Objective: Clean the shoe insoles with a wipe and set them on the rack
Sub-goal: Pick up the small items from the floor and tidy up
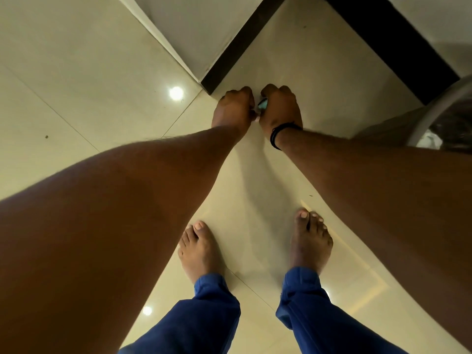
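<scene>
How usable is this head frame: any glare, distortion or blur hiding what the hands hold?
Head view: ceiling-light glare on the glossy floor; wide-angle stretch swells the forearms; left hand and right hand sharp enough, but the small teal item between them is too hidden to identify.

The floor (pixel 76 60) under me is glossy cream tile crossed by thin grey grout lines, with round white reflections of lamps on it. My trousers (pixel 314 310) are deep blue. Around my right wrist sits a black band (pixel 277 134). In my right hand (pixel 279 108) a small thing (pixel 263 104) shows pale teal with a bit of white; what it is I cannot tell. Ahead, the wall (pixel 184 29) is off-white with a black skirting strip (pixel 240 47) along its foot. At the right edge stands something with a white curved rim (pixel 434 108).
</scene>
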Tool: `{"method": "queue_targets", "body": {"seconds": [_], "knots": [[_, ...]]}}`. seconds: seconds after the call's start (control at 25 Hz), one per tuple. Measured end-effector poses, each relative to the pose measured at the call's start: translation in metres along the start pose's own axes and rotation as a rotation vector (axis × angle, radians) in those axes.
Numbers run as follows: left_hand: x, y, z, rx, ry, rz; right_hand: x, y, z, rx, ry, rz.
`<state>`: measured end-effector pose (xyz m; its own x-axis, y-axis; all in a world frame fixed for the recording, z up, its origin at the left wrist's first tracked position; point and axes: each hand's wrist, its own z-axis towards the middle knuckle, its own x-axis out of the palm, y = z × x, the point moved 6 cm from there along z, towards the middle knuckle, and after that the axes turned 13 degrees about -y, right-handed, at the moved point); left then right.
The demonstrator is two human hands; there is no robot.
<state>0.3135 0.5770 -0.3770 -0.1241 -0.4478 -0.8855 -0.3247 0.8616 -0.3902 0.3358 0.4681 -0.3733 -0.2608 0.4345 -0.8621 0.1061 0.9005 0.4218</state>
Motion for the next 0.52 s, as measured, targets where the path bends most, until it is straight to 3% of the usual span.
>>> {"method": "queue_targets", "body": {"seconds": [0.24, 0.52], "knots": [[-0.025, -0.001, -0.012, -0.255, 0.103, -0.198, -0.037, 0.001, -0.010, 0.107, -0.055, 0.099], [-0.186, -0.086, -0.104, -0.597, 0.084, -0.597, -0.223, 0.058, -0.098, -0.033, -0.058, 0.083]]}}
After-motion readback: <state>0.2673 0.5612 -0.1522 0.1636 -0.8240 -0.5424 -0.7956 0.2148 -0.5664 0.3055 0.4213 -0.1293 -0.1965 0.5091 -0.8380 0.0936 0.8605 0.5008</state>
